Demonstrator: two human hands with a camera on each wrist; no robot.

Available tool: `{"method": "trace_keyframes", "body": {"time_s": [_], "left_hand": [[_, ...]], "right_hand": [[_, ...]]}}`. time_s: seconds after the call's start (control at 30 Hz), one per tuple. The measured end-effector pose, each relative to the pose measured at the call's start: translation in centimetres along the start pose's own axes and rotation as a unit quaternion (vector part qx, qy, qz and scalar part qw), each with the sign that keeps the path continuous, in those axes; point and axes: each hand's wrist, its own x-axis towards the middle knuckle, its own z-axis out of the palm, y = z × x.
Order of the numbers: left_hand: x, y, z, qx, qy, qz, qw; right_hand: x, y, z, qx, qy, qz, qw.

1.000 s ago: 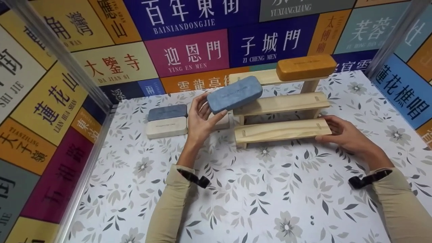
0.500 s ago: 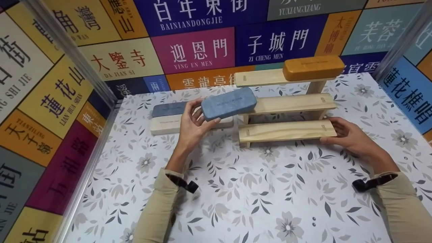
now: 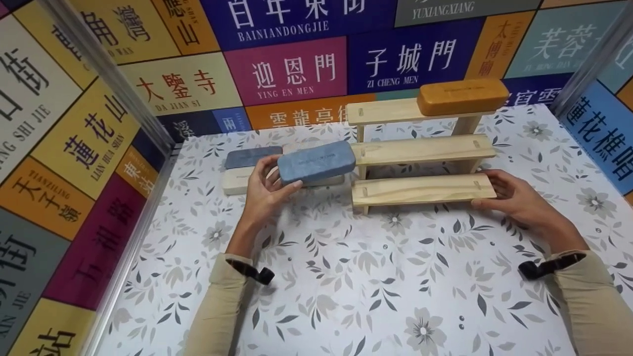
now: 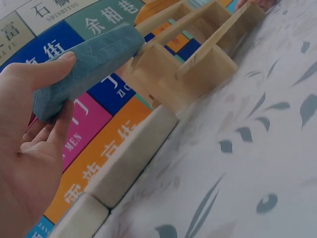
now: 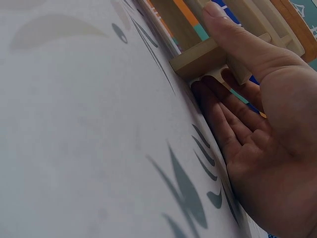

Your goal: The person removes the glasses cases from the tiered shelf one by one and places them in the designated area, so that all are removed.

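A blue oblong case (image 3: 316, 162) with rounded corners and small lettering is in the air, slightly tilted. My left hand (image 3: 264, 195) pinches its left end, thumb in front and fingers behind. In the left wrist view the thumb lies across the case (image 4: 91, 64) above a row of pale cases (image 4: 133, 156). To its right stands a three-step wooden rack (image 3: 420, 190). My right hand (image 3: 519, 207) grips the right end of its lowest step; in the right wrist view the thumb is on the step and the fingers reach beneath. An orange case (image 3: 462, 97) lies on the top step's right end.
Behind the left hand, a dark blue case (image 3: 252, 157) and a white case (image 3: 237, 180) lie on the flower-patterned table (image 3: 356, 296), with more pale ones partly hidden. Walls with colourful lettered panels (image 3: 292, 71) enclose the back and sides.
My left hand has drawn the blue case leftward and down, away from the rack's middle step, and the case is less tilted. The right hand stays on the lowest step; the view shifts slightly.
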Motion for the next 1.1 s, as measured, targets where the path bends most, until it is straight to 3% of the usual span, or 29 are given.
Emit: {"method": "trace_keyframes", "body": {"time_s": [0.4, 0.77, 0.97, 1.1], "left_hand": [[-1.3, -2.8, -3.7, 0.004, -0.022, -0.081, 0.9964], [-1.9, -4.0, -4.1, 0.031, -0.069, -0.116, 0.9903], [-1.9, -4.3, -4.1, 0.052, -0.056, -0.129, 0.9887], [-1.8, -4.5, -4.2, 0.073, -0.05, -0.108, 0.9902]], "right_hand": [[0.2, -0.3, 0.2, 0.005, -0.003, 0.029, 1.0], [-0.1, -0.2, -0.3, -0.015, -0.007, 0.043, 0.999], [-0.1, -0.3, -0.2, -0.009, -0.003, 0.042, 0.999], [-0.1, -0.4, -0.2, -0.009, -0.001, 0.04, 0.999]]}}
